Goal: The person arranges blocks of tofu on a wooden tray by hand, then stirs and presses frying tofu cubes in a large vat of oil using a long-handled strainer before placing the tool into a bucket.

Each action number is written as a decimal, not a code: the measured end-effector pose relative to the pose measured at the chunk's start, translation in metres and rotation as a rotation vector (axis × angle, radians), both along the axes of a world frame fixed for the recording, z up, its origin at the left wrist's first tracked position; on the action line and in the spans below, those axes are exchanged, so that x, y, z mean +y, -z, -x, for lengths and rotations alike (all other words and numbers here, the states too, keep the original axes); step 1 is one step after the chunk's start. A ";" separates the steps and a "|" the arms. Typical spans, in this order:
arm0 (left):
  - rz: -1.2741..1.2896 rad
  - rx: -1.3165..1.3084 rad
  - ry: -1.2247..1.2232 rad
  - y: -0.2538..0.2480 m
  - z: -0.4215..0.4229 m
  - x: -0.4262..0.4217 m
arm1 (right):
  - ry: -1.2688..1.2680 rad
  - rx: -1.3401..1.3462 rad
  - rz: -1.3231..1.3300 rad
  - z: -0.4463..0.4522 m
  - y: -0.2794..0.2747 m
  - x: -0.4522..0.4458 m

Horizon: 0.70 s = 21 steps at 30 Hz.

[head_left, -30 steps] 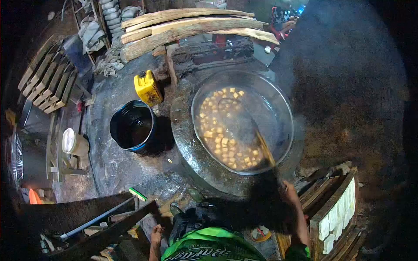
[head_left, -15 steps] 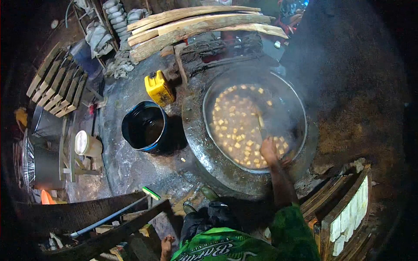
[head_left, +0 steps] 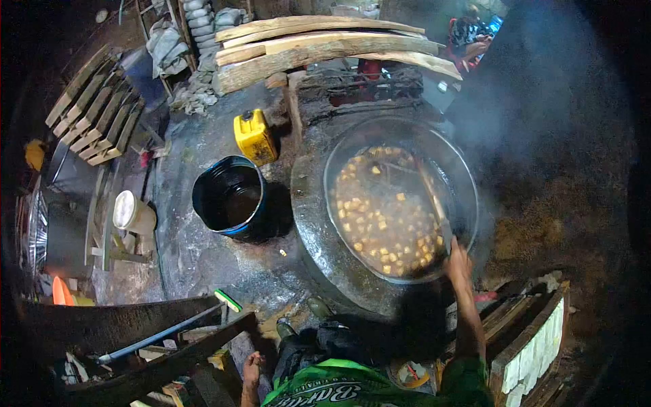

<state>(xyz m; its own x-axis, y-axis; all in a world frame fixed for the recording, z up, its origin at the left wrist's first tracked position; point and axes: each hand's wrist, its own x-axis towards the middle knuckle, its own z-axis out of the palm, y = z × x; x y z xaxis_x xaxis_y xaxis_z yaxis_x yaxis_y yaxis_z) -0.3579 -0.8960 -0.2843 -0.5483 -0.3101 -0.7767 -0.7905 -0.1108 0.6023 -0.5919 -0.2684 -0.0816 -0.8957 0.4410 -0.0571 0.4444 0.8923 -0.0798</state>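
Observation:
My right hand is closed around a long wooden stirring stick at the right side of a large round pot. The stick slants away from me over the pot, its far end blurred by steam and liquid. Many pale golden cubes, which look like tofu, float in the brownish, steaming liquid. Low at my left side hangs my left hand, its fingers loosely bent and apart, with nothing visible in it. It is nearest to a dark wooden beam.
A dark drum and a yellow jerrycan stand left of the pot. Split timber lies behind it. A green-edged brush is at lower left, a wooden rack with white blocks at lower right. Another person is at the back.
My right hand has swept right and slightly nearer with the stick, which now shows longer. The cubes have shifted in the liquid. My left hand has risen a little, and the view has shifted slightly.

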 end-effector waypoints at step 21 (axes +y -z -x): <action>-0.030 -0.141 0.151 0.000 -0.012 -0.009 | -0.092 -0.307 0.030 -0.137 0.000 0.014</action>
